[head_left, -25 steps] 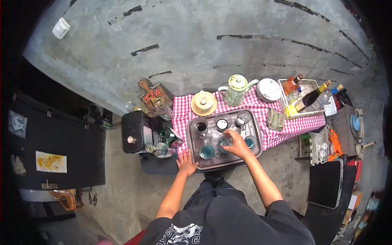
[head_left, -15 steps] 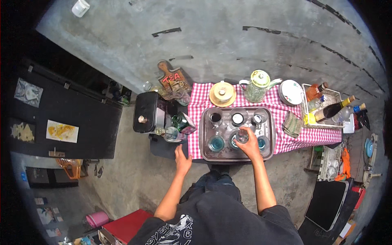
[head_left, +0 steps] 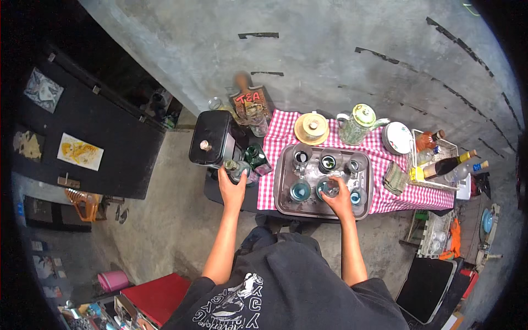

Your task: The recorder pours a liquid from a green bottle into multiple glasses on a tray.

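My left hand (head_left: 233, 190) is closed around a pale glass bottle (head_left: 237, 167) beside the black bin-shaped container. Next to it a green glass bottle (head_left: 256, 156) leans at the tablecloth's left edge. On the brown serving tray (head_left: 282, 190) stand several drinking glasses in two rows. My right hand (head_left: 340, 199) grips a clear glass (head_left: 328, 187) in the middle of the near row. A glass of blue-green tint (head_left: 300, 191) is to its left, and another small glass (head_left: 357, 196) to its right. Behind them stands a glass with a dark inside (head_left: 301, 155).
A red checked cloth (head_left: 269, 184) covers the table. Behind the tray are a yellow lidded dish (head_left: 312, 129), a green patterned teapot (head_left: 357, 132) and white plates (head_left: 397, 138). A basket of bottles (head_left: 440, 179) and a folded cloth (head_left: 395, 179) lie right. The black container (head_left: 213, 132) stands left.
My left hand has moved up from beside the table and taken hold of the pale bottle. My right hand has lowered the clear glass toward the tray. The view has shifted slightly.
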`<state>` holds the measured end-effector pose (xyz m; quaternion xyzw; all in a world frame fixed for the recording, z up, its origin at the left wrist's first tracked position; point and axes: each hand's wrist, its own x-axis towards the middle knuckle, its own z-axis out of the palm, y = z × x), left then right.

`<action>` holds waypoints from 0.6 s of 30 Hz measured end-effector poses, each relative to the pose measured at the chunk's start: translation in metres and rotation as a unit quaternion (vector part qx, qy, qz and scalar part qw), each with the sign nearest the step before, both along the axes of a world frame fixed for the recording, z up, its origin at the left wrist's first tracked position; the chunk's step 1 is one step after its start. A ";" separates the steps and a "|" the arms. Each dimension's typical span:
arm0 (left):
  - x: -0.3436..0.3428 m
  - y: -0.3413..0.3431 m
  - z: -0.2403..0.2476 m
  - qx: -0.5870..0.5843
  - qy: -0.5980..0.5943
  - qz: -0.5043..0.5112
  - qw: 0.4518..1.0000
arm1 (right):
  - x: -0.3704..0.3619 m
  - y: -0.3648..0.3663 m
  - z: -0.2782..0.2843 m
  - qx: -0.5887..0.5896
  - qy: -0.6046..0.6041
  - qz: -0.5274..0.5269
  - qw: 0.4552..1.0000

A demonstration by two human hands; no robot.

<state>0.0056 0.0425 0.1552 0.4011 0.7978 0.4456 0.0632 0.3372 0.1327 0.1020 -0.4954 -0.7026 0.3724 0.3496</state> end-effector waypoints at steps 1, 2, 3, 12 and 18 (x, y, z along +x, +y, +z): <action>0.000 0.003 -0.001 0.025 0.021 0.014 0.999 | -0.003 -0.002 0.001 -0.005 -0.009 -0.003 1.000; -0.002 0.004 -0.002 0.028 0.018 0.007 0.999 | -0.005 -0.004 0.002 -0.009 -0.017 -0.007 1.000; -0.005 0.006 -0.002 0.044 -0.005 -0.010 0.999 | -0.008 -0.005 0.003 0.001 -0.016 -0.015 1.000; -0.019 0.020 0.005 0.093 -0.152 -0.079 0.981 | -0.025 -0.013 0.017 -0.025 -0.017 -0.100 0.995; -0.034 0.021 -0.007 0.098 -0.066 -0.145 0.982 | -0.038 -0.020 0.022 -0.008 -0.032 -0.128 0.991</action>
